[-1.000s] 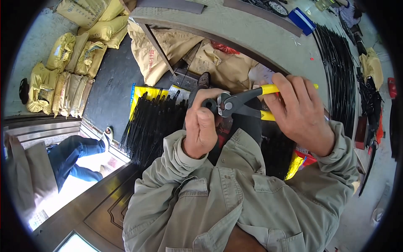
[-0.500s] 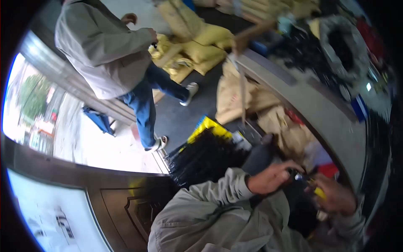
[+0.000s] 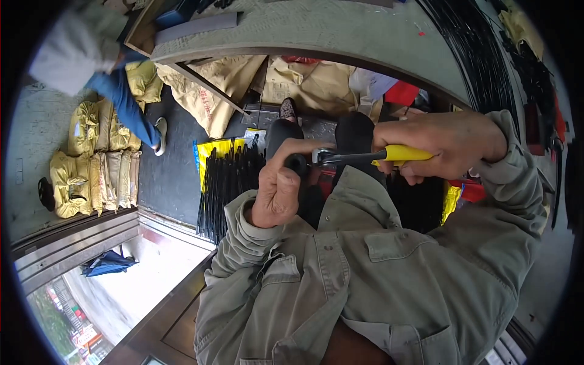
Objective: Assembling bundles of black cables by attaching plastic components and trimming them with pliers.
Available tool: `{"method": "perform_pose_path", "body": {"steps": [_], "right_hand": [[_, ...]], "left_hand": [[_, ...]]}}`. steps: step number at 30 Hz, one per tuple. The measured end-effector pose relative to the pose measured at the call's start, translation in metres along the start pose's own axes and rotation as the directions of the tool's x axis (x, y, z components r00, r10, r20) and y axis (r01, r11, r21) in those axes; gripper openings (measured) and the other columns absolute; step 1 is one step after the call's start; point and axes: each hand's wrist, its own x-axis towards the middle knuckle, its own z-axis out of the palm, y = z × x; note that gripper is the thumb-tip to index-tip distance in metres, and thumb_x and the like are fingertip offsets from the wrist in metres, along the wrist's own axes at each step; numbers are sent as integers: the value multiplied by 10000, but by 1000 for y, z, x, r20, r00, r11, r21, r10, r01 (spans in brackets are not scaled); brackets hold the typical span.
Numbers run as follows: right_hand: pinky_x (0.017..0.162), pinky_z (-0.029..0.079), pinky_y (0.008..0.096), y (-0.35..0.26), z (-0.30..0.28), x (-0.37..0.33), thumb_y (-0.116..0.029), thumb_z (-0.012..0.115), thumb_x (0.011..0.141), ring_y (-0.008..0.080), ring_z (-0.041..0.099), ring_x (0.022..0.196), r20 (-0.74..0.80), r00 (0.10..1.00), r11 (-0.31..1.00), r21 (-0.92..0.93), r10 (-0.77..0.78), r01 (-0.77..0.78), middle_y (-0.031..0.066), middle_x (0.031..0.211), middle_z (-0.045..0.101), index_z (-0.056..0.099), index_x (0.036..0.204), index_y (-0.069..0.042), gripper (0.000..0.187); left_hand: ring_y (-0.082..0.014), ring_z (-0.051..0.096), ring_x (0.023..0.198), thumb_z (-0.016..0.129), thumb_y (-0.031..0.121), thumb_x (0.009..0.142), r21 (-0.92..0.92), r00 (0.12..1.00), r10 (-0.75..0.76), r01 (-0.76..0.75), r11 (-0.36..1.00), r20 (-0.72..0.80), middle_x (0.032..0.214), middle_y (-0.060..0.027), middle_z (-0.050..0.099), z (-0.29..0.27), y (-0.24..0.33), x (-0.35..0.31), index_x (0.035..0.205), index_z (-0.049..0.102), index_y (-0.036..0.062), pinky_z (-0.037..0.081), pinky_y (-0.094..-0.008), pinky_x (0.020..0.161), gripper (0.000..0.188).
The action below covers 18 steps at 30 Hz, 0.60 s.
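My left hand (image 3: 278,190) is closed around a small round black part (image 3: 296,163) with a dark hole facing up. My right hand (image 3: 447,141) is wrapped round the yellow handles of a pair of pliers (image 3: 359,157). Their metal jaws reach across to the black part; whether they grip it cannot be made out. Both hands are above my lap. Below and left of them, a bundle of long thin black strips (image 3: 226,191) lies on a yellow sheet (image 3: 211,152).
A workbench (image 3: 340,30) runs along the far side, with black strips (image 3: 471,55) on its right end. Brown sacks (image 3: 310,82) lie under it. Yellow sacks (image 3: 82,176) are stacked at left, near a person (image 3: 115,91) in blue trousers. A doorway opens at lower left.
My view has swung round, bringing the hands and pliers to the middle. Both hands keep their holds. The other person now appears farther left, blurred.
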Motion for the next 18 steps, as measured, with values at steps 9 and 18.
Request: {"method": "perform_pose_path", "body": {"steps": [9,18], "right_hand": [[604,441,287,17,6,23,-26,528,798,177,562,667,-18,994,956,-273,-112,103,89,846,528,457,955,-20,173],[749,436,372,164,-84,16,-187,571,840,337,538,903,-845,391,499,-532,-365,-684,141,1020,508,498,1035,-56,247]], "left_hand": [[-48,399,623,302,426,934,83,999,-34,37,996,-39,822,-12,489,1,-6,-4,1104,503,-15,328,-189,551,513],[-83,296,465,335,598,864,560,251,737,-512,652,-628,625,-15,413,-144,150,-109,955,490,16,269,-242,426,610]]}}
